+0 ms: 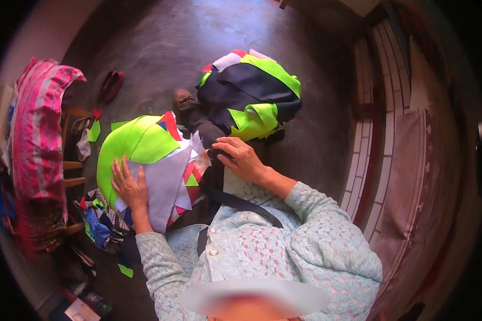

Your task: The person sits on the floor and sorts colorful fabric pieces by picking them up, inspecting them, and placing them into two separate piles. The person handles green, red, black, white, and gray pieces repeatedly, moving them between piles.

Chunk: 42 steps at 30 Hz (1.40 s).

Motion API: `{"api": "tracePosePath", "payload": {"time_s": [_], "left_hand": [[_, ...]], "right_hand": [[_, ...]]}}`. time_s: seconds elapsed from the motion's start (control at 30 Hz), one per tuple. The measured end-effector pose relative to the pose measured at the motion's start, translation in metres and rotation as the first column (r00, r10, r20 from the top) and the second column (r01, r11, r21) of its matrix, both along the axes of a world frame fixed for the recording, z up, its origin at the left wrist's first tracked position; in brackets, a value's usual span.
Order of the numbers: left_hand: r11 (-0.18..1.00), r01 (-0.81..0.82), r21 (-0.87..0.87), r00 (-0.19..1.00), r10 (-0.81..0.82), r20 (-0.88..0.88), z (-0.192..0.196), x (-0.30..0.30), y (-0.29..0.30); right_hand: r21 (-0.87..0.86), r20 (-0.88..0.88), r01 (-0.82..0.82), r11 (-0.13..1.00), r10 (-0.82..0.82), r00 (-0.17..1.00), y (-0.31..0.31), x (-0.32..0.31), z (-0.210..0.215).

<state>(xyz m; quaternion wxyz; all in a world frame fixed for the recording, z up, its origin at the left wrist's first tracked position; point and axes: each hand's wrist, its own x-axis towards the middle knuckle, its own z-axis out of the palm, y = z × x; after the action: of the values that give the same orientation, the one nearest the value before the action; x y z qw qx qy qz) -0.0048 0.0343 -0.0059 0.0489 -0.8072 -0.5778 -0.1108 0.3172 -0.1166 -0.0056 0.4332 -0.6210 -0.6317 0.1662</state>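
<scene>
A stack of cut fabric pieces rests on my lap: neon green pieces [136, 142] at the far left, pale lilac pieces [168, 184] on top, red and white edges showing beneath. My left hand [127, 184] lies flat on the lilac fabric, fingers spread, pressing it down. My right hand [240, 156] is curled over the right edge of the stack, its fingertips touching a dark fabric [211, 136] beside the white pieces; whether it pinches anything is unclear. A dark strap [241, 203] crosses my lap.
A heap of navy and neon green fabric [251, 93] lies on the grey floor ahead. Mixed scraps [99, 222] sit at lower left. A pink striped bag [35, 134] stands left, with shoes [111, 85] nearby. A tiled wall [369, 134] rises on the right.
</scene>
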Motion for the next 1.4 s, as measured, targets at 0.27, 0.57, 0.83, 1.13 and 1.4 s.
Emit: {"api": "tracePosePath", "payload": {"time_s": [0.27,0.57,0.83,1.13,1.4], "left_hand": [[1.000,0.011,-0.022,1.000,-0.011,-0.005,0.002,0.000,0.002],[1.000,-0.007,-0.020,1.000,0.006,-0.031,-0.004,-0.008,0.002],[0.999,-0.027,-0.024,0.999,0.027,-0.030,0.003,-0.001,-0.002],[0.999,-0.031,-0.016,0.999,0.031,0.020,0.007,0.003,-0.005],[0.999,-0.035,-0.007,0.998,0.036,0.046,0.009,0.006,-0.006]], "right_hand": [[0.098,-0.055,0.049,0.994,-0.043,0.998,-0.003,-0.001,0.000],[0.257,-0.102,0.209,0.944,-0.189,0.977,0.015,0.060,0.031],[0.071,0.199,0.541,0.838,-0.544,0.815,0.064,0.199,-0.024],[-0.147,0.566,0.604,0.783,-0.435,0.701,0.094,0.248,-0.071],[-0.159,0.492,0.540,0.826,-0.408,0.769,0.094,0.241,-0.058]]}}
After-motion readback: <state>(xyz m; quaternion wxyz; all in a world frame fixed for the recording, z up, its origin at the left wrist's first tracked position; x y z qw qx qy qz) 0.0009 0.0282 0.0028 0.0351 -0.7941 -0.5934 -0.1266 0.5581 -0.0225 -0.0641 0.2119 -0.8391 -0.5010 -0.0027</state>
